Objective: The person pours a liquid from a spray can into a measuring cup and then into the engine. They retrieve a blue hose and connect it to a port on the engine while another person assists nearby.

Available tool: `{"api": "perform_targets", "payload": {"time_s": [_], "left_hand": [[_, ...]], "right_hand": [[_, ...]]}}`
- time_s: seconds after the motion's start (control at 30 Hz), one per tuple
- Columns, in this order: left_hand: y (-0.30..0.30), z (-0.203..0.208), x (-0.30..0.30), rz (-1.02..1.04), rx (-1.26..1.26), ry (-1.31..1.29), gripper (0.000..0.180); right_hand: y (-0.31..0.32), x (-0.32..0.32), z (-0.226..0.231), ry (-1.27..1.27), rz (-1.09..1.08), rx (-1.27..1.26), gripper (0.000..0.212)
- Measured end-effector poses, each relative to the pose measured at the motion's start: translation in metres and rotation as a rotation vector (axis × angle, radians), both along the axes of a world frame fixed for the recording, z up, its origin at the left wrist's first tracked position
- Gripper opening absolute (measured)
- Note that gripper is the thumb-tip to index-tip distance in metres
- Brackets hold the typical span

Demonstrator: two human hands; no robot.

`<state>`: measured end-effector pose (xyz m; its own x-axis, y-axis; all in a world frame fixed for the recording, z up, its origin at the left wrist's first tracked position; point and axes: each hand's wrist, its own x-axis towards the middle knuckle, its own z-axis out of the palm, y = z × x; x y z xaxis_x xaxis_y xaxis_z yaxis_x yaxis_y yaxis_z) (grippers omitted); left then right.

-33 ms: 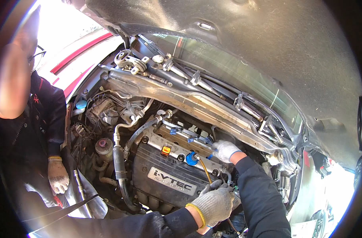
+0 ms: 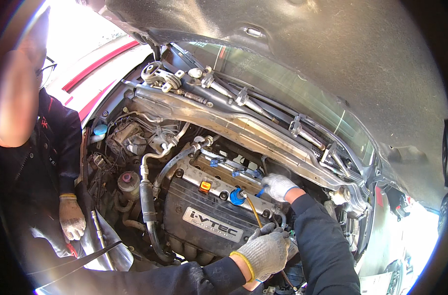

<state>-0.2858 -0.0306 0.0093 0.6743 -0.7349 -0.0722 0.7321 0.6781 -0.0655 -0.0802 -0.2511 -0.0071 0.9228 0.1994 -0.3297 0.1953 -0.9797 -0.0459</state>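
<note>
My left hand (image 2: 266,253), in a grey-white glove with dark fingertips, is closed at the front right of the engine cover (image 2: 194,201). Its curled fingers meet a thin yellow tube (image 2: 255,212) that reaches up to a blue cap-like piece (image 2: 238,196) on the engine top. My right hand (image 2: 280,187), in a whitish glove, reaches over the engine's rear right; its fingertips pinch a small blue connector (image 2: 262,192), partly covered. Other blue connectors (image 2: 214,162) sit along the rail to the left. An orange-yellow part (image 2: 205,187) sticks up from the cover.
Several ignition coils (image 2: 242,97) and a metal mount (image 2: 161,76) lie along the windshield base. Overhead is the raised hood (image 2: 332,54). On the left stands another person, whose gloved hand (image 2: 72,219) hangs by the fender. A thick hose (image 2: 148,201) rises beside the cover.
My right fingertips have shifted slightly, and more of the blue connector shows below them. My left hand and the other person look unchanged.
</note>
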Motion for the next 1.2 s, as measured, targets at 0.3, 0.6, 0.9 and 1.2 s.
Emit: {"api": "perform_targets", "payload": {"time_s": [0.3, 0.6, 0.9, 1.2], "left_hand": [[-0.001, 0.005, -0.001, -0.028, 0.010, -0.049, 0.040], [-0.008, -0.014, 0.009, 0.133, -0.086, 0.328, 0.040], [-0.019, -0.032, 0.004, 0.033, 0.075, 0.327, 0.045], [-0.019, -0.035, 0.003, 0.006, 0.086, 0.294, 0.045]], "right_hand": [[-0.005, 0.002, -0.005, -0.001, 0.024, 0.023, 0.032], [0.001, 0.001, -0.001, 0.002, 0.025, 0.000, 0.032], [0.002, 0.003, -0.001, 0.054, -0.045, -0.061, 0.034], [0.001, -0.001, 0.000, 0.047, -0.083, -0.039, 0.035]]}}
